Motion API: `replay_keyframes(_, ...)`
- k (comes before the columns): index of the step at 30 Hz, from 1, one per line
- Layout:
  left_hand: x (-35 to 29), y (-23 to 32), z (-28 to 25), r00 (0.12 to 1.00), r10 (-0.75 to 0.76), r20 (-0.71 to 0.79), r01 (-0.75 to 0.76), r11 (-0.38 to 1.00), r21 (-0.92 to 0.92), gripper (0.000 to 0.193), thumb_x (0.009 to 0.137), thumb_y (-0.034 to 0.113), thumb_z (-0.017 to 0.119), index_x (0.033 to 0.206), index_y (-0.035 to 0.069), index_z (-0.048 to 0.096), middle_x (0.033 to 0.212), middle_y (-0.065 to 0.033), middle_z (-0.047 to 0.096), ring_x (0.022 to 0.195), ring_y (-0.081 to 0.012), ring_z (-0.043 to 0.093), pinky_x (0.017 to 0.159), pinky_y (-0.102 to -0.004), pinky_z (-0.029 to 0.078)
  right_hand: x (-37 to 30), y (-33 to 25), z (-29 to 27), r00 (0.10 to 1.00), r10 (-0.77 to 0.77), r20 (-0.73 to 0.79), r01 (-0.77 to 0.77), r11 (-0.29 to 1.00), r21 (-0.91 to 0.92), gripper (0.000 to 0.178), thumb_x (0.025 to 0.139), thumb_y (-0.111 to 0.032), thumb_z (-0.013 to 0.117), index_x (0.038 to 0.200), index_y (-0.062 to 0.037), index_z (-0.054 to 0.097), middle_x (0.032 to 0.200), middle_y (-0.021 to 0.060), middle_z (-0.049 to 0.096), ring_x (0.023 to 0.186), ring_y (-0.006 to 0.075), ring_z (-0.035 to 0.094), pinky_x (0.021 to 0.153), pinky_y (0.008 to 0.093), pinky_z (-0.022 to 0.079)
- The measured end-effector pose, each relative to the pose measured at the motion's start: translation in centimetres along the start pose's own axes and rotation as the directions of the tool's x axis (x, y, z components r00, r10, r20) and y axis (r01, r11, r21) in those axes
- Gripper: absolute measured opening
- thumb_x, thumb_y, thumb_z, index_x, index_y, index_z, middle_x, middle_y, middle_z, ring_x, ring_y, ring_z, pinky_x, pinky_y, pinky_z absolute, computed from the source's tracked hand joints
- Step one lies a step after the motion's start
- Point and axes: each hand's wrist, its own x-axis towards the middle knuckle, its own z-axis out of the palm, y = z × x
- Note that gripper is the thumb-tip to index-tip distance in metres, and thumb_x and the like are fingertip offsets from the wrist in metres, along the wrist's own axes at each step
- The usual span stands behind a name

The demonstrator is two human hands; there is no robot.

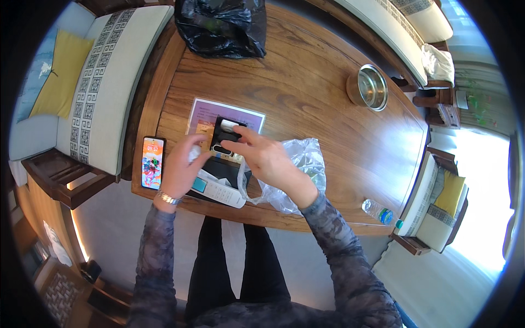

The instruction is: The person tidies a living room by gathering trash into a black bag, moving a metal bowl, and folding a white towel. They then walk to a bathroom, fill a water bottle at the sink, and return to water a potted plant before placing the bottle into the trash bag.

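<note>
My left hand (183, 170), wearing a metal watch band, curls its thumb and fingers round a small white thing (194, 153) whose kind I cannot make out. Close by, my right hand (268, 159) grips a small black box (220, 129) from the right with thumb and fingers. A white rounded piece (230, 125) shows in the box's far part. Under the box lies a purple and orange printed sheet (200, 113). Just nearer to me are a white remote control (221, 192) and a dark flat item (223, 170), partly covered.
A lit phone (152, 163) lies left of my left hand. Beside my right wrist is a crumpled clear plastic bag (306, 161). A black plastic bag (221, 27), a steel bowl (367, 87) and a water bottle (378, 212) also stand or lie on the wooden table (306, 71).
</note>
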Motion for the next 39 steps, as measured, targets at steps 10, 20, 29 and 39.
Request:
replay_keyframes(10, -6.9, 3.4, 1.6, 0.965, -0.243, 0.102, 0.262, 0.923, -0.282, 0.022, 0.103, 0.015, 0.046, 0.110, 0.001, 0.061, 0.077, 0.0017, 0.047, 0.068, -0.0062, 0.042, 0.062, -0.0211, 0.037, -16.4, 6.8, -5.2, 0.373, 0.738, -0.563, -0.557, 0.663, 0.500, 0.024, 0.090, 0.002, 0.057, 0.113, -0.0016, 0.064, 0.109, 0.0119, 0.065, 0.098, 0.0217, 0.064, 0.085, 0.0309, 0.051)
replay_keyframes(20, -11.9, 9.1, 10.1, 0.854, -0.316, 0.413, 0.410, 0.898, -0.161, 0.018, 0.100, 0.012, 0.049, 0.106, 0.000, 0.061, 0.081, -0.0016, 0.054, 0.069, -0.0081, 0.046, 0.065, -0.0224, 0.039, -37.8, 2.7, -11.7, 0.126, 0.251, -0.960, -0.963, 0.265, -0.057, 0.057, 0.082, -0.006, 0.071, 0.134, -0.0061, 0.050, 0.133, 0.0183, 0.045, 0.130, 0.0331, 0.039, 0.109, 0.0436, 0.033)
replay_keyframes(29, -10.1, 9.0, 8.0, 0.924, -0.359, -0.133, 0.353, 0.933, -0.066, 0.053, 0.090, 0.007, 0.065, 0.137, 0.002, 0.041, 0.114, -0.0089, 0.051, 0.100, -0.0176, 0.048, 0.094, -0.0322, 0.041, -44.5, 5.7, -17.0, 0.141, 0.586, -0.798, -0.973, 0.229, -0.003, 0.023, 0.086, -0.010, 0.068, 0.108, -0.0070, 0.065, 0.107, 0.0162, 0.057, 0.103, 0.0335, 0.057, 0.090, 0.0374, 0.048)
replay_keyframes(39, 1.9, 11.5, 0.0, 0.938, 0.056, -0.342, -0.041, 0.998, 0.050, 0.025, 0.097, 0.011, 0.058, 0.117, -0.002, 0.062, 0.115, -0.0117, 0.064, 0.110, -0.0222, 0.059, 0.098, -0.0330, 0.044, -26.8, 0.3, -17.3, 0.154, 0.715, -0.682, -0.484, 0.656, 0.579, 0.017, 0.091, -0.002, 0.062, 0.107, -0.0015, 0.061, 0.111, 0.0051, 0.052, 0.079, 0.0091, 0.053, 0.061, 0.0209, 0.046)
